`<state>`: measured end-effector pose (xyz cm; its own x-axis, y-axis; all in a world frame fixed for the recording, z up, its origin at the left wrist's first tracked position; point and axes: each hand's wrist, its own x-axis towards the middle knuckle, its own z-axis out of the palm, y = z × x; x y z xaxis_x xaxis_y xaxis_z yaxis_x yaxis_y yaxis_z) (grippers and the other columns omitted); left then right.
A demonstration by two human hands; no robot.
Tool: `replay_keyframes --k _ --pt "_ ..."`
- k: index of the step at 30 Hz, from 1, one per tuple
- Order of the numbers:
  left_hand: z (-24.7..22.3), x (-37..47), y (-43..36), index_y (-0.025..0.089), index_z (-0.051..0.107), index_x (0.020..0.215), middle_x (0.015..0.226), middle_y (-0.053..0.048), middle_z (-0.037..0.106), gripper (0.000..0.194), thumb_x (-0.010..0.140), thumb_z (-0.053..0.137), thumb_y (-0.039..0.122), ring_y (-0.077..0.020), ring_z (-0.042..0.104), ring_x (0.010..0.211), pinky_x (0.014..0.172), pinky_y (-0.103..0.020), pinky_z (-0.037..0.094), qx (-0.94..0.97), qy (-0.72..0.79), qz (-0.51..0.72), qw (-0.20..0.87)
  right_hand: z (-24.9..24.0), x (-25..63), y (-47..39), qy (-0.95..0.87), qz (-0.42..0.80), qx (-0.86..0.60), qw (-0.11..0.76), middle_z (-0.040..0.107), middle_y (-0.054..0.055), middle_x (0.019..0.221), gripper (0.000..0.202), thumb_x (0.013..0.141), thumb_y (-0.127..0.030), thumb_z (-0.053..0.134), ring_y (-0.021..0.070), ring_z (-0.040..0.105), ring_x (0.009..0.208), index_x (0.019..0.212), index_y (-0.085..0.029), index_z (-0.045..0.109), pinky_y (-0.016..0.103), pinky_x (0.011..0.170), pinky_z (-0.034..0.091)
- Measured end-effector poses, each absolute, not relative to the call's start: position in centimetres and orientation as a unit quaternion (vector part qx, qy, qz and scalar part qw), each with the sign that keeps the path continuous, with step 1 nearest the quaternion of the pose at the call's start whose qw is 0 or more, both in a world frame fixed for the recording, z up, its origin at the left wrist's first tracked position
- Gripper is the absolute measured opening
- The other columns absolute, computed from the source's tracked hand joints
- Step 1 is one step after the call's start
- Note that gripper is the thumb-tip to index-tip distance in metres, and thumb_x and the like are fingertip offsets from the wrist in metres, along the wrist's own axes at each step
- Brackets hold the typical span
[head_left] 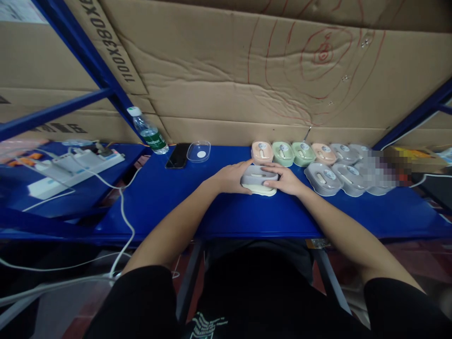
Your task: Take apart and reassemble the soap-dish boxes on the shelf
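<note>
Left hand [233, 178] grasping left side of grey box [259, 175]; box has grey upper part, pale oblong tab, cream bottom, sits between back and front edges of blue table [247, 216]; right hand [286, 180] gripping its right side, fingers over top

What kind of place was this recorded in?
Probably a workshop or packing bench: blue metal frame, cardboard panels behind the blue tabletop, and rows of similar lidded containers.

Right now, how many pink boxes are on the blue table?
2: one pink box at the back row's left end, the other between a green box and a grey box. Pixelation may hide more.
</note>
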<state>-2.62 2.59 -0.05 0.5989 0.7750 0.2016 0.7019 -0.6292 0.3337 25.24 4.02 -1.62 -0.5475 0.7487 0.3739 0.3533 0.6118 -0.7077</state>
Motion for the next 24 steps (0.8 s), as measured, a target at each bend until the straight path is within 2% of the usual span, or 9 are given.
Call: replay_keyframes --k 3,7,9,12,14,17,20,24 --pt "0.5 -2.9 2.5 0.026 0.029 0.164 0.162 -0.015 0.046 0.107 0.076 0.077 0.063 -0.0384 0.050 0.144 0.115 -0.051 0.044 0.877 0.426 0.191 0.113 -1.0 25.3 3.9 -0.818 0.265 -0.335 0.385 0.066 0.012 0.140 0.057 0.083 -0.062 0.077 0.0331 0.061 0.132 0.128 -0.027 0.074 0.060 0.117 0.043" --pt "1.3 -2.9 2.4 0.021 0.052 0.148 0.150 -0.013 0.059 0.057 0.095 0.061 0.039 -0.0290 0.059 0.135 0.113 -0.043 0.048 0.873 0.415 0.244 0.078 -0.6 25.5 3.8 -0.777 0.252 -0.357 0.454 0.075 0.011 0.121 0.052 0.086 -0.066 0.071 0.0314 0.069 0.115 0.117 -0.025 0.075 0.055 0.106 0.052" --pt "1.4 -2.8 2.4 0.020 0.057 0.142 0.148 -0.013 0.060 0.047 0.096 0.057 0.029 -0.0261 0.060 0.133 0.111 -0.041 0.049 0.877 0.401 0.261 0.053 -0.6 25.5 3.7 -0.758 0.252 -0.368 0.476 0.077 0.010 0.115 0.054 0.085 -0.069 0.069 0.0307 0.071 0.108 0.112 -0.023 0.075 0.052 0.101 0.054" --pt "1.4 -2.6 2.4 0.020 0.055 0.143 0.147 -0.012 0.060 0.047 0.097 0.057 0.027 -0.0242 0.062 0.130 0.108 -0.039 0.051 0.880 0.390 0.271 0.017 -0.7 25.6 3.7 -0.733 0.251 -0.380 0.505 0.079 0.008 0.106 0.056 0.083 -0.074 0.069 0.0294 0.073 0.098 0.103 -0.022 0.075 0.047 0.092 0.057" --pt "1.4 -2.4 2.3 0.021 0.049 0.151 0.146 -0.013 0.061 0.052 0.100 0.056 0.029 -0.0239 0.063 0.128 0.104 -0.037 0.053 0.882 0.389 0.264 -0.010 -0.8 25.7 3.9 -0.711 0.261 -0.397 0.519 0.079 0.007 0.092 0.059 0.085 -0.079 0.062 0.0279 0.074 0.084 0.097 -0.022 0.075 0.044 0.079 0.060" --pt "1.5 -1.9 2.1 0.023 0.038 0.159 0.146 -0.014 0.060 0.057 0.105 0.050 0.032 -0.0245 0.063 0.127 0.097 -0.036 0.053 0.891 0.389 0.225 -0.062 -1.1 26.3 4.6 -0.666 0.293 -0.435 0.530 0.072 0.009 0.069 0.082 0.091 -0.089 0.031 0.0268 0.070 0.062 0.097 -0.021 0.076 0.042 0.057 0.057" --pt "1.6 -1.4 1.7 0.026 0.036 0.161 0.144 -0.013 0.061 0.055 0.108 0.045 0.038 -0.0233 0.063 0.125 0.092 -0.033 0.051 0.903 0.375 0.178 -0.111 -1.3 26.9 5.2 -0.633 0.318 -0.468 0.529 0.069 0.011 0.065 0.103 0.086 -0.094 0.006 0.0275 0.069 0.056 0.110 -0.021 0.074 0.040 0.048 0.052" --pt "1.7 -1.1 1.3 0.027 0.042 0.158 0.140 -0.012 0.065 0.054 0.109 0.040 0.049 -0.0207 0.064 0.123 0.088 -0.029 0.048 0.911 0.342 0.170 -0.154 -1.0 26.9 5.3 -0.585 0.338 -0.501 0.541 0.066 0.009 0.062 0.096 0.083 -0.098 0.014 0.0256 0.067 0.051 0.107 -0.023 0.068 0.036 0.040 0.047"
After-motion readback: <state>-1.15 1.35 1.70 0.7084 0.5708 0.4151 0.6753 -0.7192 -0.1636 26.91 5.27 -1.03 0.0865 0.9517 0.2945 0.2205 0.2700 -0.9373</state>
